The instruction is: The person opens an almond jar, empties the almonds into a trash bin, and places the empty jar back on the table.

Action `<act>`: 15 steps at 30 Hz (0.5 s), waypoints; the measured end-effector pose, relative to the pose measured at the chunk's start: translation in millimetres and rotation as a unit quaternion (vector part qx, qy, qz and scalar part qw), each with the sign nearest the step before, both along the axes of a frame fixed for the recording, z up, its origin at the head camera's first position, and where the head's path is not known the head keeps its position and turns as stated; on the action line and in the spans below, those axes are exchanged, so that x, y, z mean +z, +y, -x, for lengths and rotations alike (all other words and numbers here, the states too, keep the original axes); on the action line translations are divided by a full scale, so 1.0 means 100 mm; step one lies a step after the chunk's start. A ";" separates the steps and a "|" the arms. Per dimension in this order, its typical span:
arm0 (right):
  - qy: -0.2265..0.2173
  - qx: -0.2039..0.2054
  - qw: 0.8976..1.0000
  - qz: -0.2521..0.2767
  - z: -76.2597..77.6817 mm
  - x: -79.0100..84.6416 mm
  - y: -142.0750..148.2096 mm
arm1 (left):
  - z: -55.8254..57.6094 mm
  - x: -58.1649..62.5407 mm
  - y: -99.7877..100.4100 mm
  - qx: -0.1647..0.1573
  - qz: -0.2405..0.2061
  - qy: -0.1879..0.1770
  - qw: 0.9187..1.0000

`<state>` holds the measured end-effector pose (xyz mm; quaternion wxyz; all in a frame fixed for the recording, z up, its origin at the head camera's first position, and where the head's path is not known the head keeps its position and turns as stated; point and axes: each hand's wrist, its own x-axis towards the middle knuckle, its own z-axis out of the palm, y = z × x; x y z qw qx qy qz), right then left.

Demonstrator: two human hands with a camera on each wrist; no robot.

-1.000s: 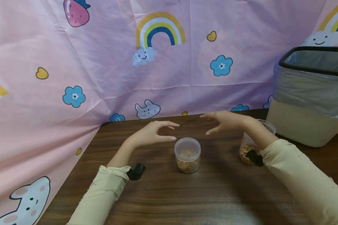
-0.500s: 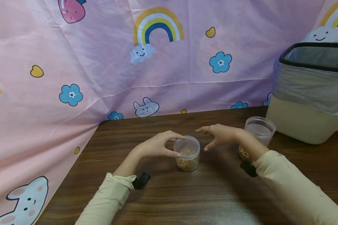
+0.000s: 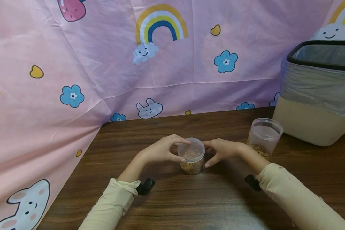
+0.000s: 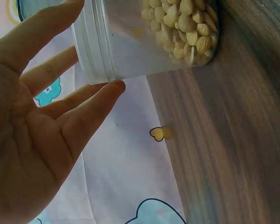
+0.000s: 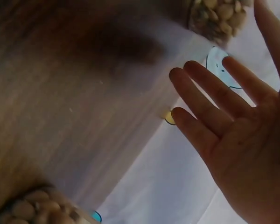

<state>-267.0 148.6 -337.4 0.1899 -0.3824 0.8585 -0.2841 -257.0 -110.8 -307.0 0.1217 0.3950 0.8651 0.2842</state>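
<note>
A short clear plastic jar (image 3: 192, 166) of pale brown nuts (image 4: 179, 28) stands lidless and upright on the wooden table (image 3: 172, 204). My left hand (image 3: 162, 149) grips it near the rim, thumb on the near side and fingers around the far side. On the jar's other side, my right hand (image 3: 225, 151) is at its wall, fingers and thumb spread and partly extended; in the right wrist view its palm (image 5: 252, 144) holds nothing. A taller clear jar (image 3: 264, 137), also lidless and partly filled with nuts, stands behind the right wrist.
A beige bin (image 3: 304, 124) with a black rim and a clear plastic liner stands at the back right. A pink cloth (image 3: 172, 76) printed with rainbows and flowers hangs behind and left of the table. A black wrist strap (image 3: 146, 187) shows at the left sleeve.
My left hand has moved down and right onto the short jar's rim. The right hand has lowered and come in towards the jar, uncovering more of the taller jar.
</note>
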 end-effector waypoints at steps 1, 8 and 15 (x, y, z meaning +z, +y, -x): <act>0.002 0.002 1.000 0.008 0.00 -0.02 -0.01 | 0.00 0.00 0.00 0.000 -0.001 0.002 1.000; 0.010 -0.004 0.999 0.039 -0.01 -0.13 -0.05 | 0.01 -0.02 0.00 -0.004 -0.005 0.016 1.000; 0.019 -0.018 0.998 0.056 -0.03 -0.20 -0.12 | -0.01 -0.02 0.01 -0.001 -0.014 0.017 1.000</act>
